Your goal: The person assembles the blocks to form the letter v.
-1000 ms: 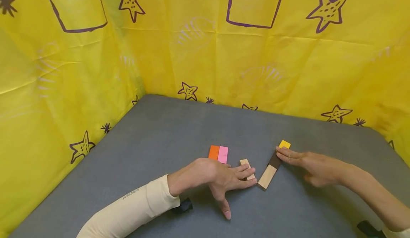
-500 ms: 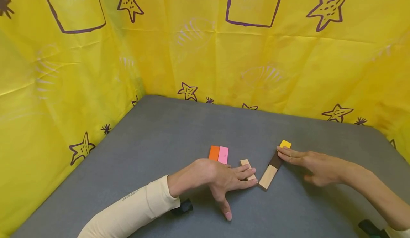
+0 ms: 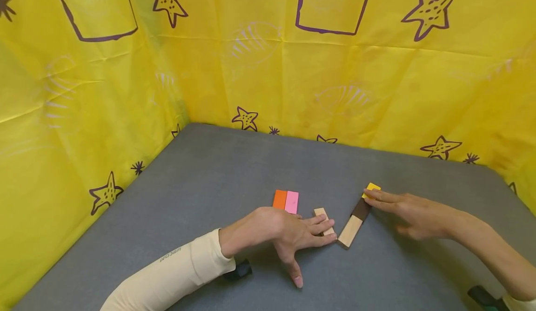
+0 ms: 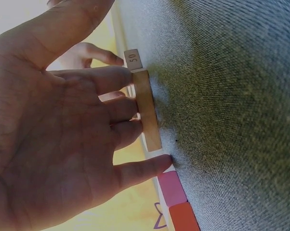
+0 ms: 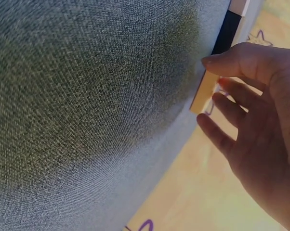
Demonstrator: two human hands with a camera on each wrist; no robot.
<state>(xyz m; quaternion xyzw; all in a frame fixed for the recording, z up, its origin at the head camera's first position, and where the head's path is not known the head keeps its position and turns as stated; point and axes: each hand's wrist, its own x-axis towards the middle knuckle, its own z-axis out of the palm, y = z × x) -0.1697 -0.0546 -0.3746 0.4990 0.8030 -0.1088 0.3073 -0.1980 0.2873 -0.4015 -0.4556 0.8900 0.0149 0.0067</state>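
My left hand (image 3: 293,232) lies with straight, spread fingers over a plain wooden block (image 3: 319,213), its fingertips resting on it. In the left wrist view the little finger reaches the table beside that block (image 4: 147,110). A slanted row runs to the right: a second plain wooden block (image 3: 350,232), a dark brown block (image 3: 360,209) and a yellow block (image 3: 374,187), end to end. My right hand (image 3: 423,215) touches the yellow block near its join with the brown one, fingers extended. In the right wrist view the thumb is close to that join.
An orange block (image 3: 279,199) and a pink block (image 3: 291,202) lie side by side beyond the left wrist, partly hidden by it. The grey table (image 3: 234,162) meets a yellow patterned cloth (image 3: 284,83) at the back and left.
The right fingertips have slid a little from the brown block up onto the yellow one. The left hand and the blocks look unmoved.
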